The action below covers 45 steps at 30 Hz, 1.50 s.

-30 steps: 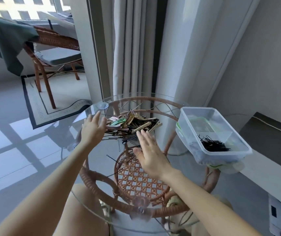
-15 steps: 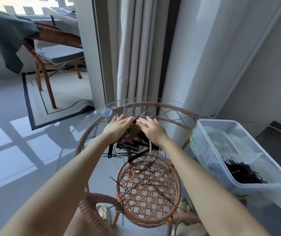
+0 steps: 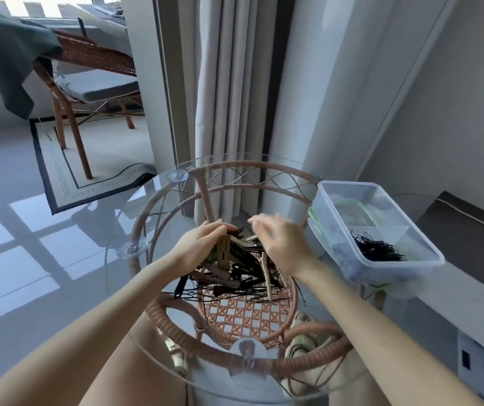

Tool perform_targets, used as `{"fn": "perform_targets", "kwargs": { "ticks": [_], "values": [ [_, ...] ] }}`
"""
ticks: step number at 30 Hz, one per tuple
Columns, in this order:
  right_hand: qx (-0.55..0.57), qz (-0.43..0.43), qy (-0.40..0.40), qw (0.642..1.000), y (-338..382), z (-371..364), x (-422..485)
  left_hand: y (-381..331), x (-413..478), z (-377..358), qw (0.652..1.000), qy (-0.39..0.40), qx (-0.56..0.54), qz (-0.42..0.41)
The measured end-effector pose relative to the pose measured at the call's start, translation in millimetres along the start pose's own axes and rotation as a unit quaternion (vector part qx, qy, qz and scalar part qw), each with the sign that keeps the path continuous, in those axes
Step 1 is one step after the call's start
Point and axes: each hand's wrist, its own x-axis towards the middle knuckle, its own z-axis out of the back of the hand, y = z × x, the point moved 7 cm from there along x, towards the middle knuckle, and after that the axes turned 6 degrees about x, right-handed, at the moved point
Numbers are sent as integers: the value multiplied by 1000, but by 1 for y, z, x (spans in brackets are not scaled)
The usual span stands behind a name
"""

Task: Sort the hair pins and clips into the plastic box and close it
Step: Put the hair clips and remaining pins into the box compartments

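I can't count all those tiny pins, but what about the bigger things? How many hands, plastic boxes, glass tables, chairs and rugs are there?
Hands: 2 (left hand, right hand)
Plastic box: 1
Glass table: 1
Wicker chair: 1
Rug: 1
Total: 6
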Motion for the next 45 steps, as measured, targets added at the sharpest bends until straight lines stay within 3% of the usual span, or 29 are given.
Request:
{"fn": "perform_targets", "kwargs": {
  "ticks": [2, 3, 6, 9, 15, 19, 22, 25, 27, 30, 35, 45],
  "values": [
    [-163, 26, -172, 971, 6, 46, -8, 0, -4, 0, 1000, -1, -6, 10],
    [-244, -13, -199, 949, 1, 63, -9, -3, -5, 0, 1000, -8, -4, 8],
    [-363, -179, -80, 911, -26, 90, -9, -6, -6, 1, 999, -24, 21, 3],
    [-341, -181, -9, 922, -37, 96, -17, -10, -9, -1, 999, -22, 30, -1],
    [-206, -138, 31, 968, -47, 109, -37, -20, -18, -7, 999, -7, 45, -7],
    [-174, -137, 103, 970, -48, 113, -48, -25, -21, -10, 998, 19, 54, -14],
    [-250, -64, 44, 965, -25, 119, -48, -26, -23, -9, 998, 23, 61, -19],
    [-197, 18, 3, 980, 16, 99, -51, -30, -27, 0, 996, 2, 85, -26],
    [-171, -37, 83, 981, 21, 64, -52, -30, -28, 7, 993, -7, 113, -19],
    [-197, -129, 184, 954, 3, 14, -51, -29, -33, 7, 983, 24, 181, -3],
    [-68, -160, 150, 973, -8, -6, -33, -42, -33, 5, 956, -24, 290, -38],
    [-7, -108, 51, 993, 3, 27, -23, -65, -28, 26, 968, -80, 234, -50]
  ]
}}
